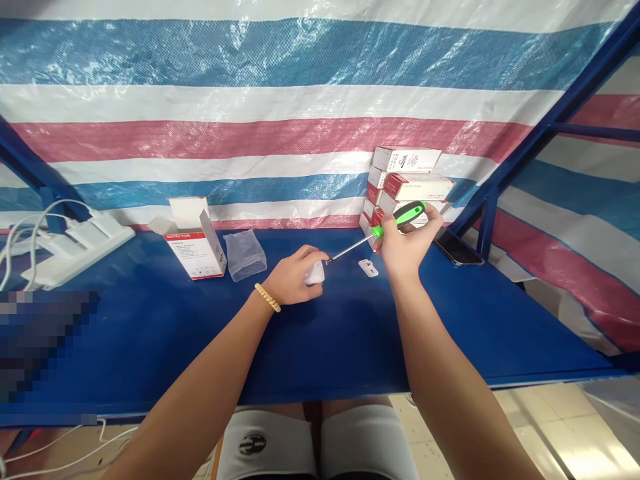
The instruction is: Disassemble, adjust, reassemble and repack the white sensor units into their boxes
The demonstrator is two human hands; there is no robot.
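Observation:
My left hand (pixel 296 275) is closed around a small white plastic device (pixel 315 273) just above the blue table. In my right hand (pixel 407 243) is a screwdriver (pixel 400 217) with a green and black handle, its metal shaft slanting down to the left. The tip meets or nearly meets the device's right edge, by my left thumb; I cannot tell whether it touches a screw. A small white plastic piece (pixel 369 268) with cut-outs lies on the table between my hands.
An opened detector box (pixel 197 253) stands at left beside a clear plastic bag (pixel 245 254). Several red and white boxes (pixel 407 160) are stacked behind my right hand, near a dark phone (pixel 457 247). A white power strip (pixel 80 250) with cables occupies the far left of the table (pixel 340 347).

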